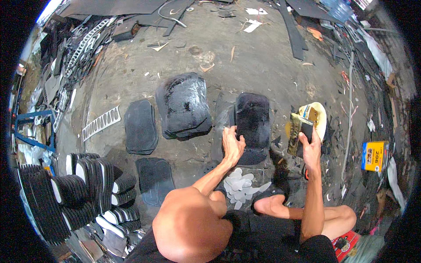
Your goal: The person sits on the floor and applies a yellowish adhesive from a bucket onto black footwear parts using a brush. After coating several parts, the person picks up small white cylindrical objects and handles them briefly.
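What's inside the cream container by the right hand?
Amber-brown residue shows inside the cream container. The dark-handled tool in the right hand covers part; what's behind it can't be seen.

A workshop — stacked sole-shaped pieces (69,191), piled black sheets (252,118), scrap strips (294,37) across the floor (263,61).
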Action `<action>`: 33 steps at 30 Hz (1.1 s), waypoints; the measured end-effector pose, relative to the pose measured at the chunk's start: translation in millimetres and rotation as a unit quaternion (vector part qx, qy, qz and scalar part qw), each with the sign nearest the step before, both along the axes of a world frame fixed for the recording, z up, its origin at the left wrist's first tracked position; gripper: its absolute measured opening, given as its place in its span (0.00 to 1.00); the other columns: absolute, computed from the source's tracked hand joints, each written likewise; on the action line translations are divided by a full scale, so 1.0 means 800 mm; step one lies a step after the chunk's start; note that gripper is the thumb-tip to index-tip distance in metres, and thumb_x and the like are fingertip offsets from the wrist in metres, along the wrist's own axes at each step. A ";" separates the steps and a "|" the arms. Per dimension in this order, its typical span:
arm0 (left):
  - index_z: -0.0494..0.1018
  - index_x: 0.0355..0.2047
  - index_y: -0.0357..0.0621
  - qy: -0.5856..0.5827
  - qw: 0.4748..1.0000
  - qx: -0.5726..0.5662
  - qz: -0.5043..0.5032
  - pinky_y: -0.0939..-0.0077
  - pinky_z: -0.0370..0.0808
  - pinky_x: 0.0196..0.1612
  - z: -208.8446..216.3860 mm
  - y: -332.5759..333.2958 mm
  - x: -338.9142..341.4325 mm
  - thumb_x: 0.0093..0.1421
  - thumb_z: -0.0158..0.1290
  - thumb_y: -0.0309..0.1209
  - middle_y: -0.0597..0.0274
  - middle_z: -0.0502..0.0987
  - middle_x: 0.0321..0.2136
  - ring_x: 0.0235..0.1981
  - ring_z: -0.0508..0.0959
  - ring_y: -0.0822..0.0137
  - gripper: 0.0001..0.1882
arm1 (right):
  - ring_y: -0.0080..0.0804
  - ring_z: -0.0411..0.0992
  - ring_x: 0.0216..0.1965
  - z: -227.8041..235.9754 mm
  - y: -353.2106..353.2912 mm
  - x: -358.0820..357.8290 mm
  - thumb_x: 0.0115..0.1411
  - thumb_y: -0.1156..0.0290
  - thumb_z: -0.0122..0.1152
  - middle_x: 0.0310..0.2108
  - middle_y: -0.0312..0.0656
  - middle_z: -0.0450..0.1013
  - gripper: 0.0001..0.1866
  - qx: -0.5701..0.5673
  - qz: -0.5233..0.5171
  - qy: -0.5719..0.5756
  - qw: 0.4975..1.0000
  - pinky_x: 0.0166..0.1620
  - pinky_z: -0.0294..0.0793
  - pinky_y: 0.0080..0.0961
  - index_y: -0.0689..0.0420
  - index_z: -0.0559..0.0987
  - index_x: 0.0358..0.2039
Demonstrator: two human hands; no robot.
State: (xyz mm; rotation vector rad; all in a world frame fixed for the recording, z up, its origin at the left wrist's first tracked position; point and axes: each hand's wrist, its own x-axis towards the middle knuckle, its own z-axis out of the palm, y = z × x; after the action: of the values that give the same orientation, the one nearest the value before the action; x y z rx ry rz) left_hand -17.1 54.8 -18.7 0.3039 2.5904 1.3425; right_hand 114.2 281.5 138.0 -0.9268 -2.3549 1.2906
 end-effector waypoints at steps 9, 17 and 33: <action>0.71 0.61 0.26 0.023 0.925 0.340 0.168 0.68 0.73 0.63 0.066 -0.104 -0.118 0.67 0.57 0.22 0.51 0.80 0.55 0.56 0.78 0.63 0.23 | 0.45 0.68 0.67 -0.012 0.004 0.012 0.69 0.64 0.64 0.65 0.55 0.72 0.33 0.029 -0.011 -0.055 0.998 0.71 0.61 0.36 0.68 0.68 0.69; 0.67 0.67 0.32 0.216 0.909 -0.093 0.345 0.53 0.69 0.61 -0.013 -0.240 -0.178 0.64 0.58 0.29 0.42 0.74 0.51 0.53 0.74 0.45 0.31 | 0.49 0.67 0.69 -0.026 -0.023 0.000 0.68 0.56 0.64 0.65 0.62 0.70 0.38 0.039 0.049 -0.047 0.997 0.72 0.60 0.38 0.71 0.68 0.68; 0.57 0.69 0.31 -0.019 0.998 -0.063 0.012 0.53 0.66 0.55 -0.015 -0.012 0.048 0.49 0.70 0.27 0.54 0.74 0.42 0.50 0.71 0.48 0.49 | 0.64 0.79 0.50 -0.177 -0.050 -0.097 0.61 0.62 0.62 0.47 0.66 0.80 0.26 0.180 -0.048 -0.152 0.971 0.55 0.76 0.53 0.66 0.79 0.55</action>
State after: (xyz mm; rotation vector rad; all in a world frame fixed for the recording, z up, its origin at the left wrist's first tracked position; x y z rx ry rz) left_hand 21.3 45.0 -31.0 0.2247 2.6411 1.1751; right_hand 36.9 241.6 -3.7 -1.1647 -2.6118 0.6870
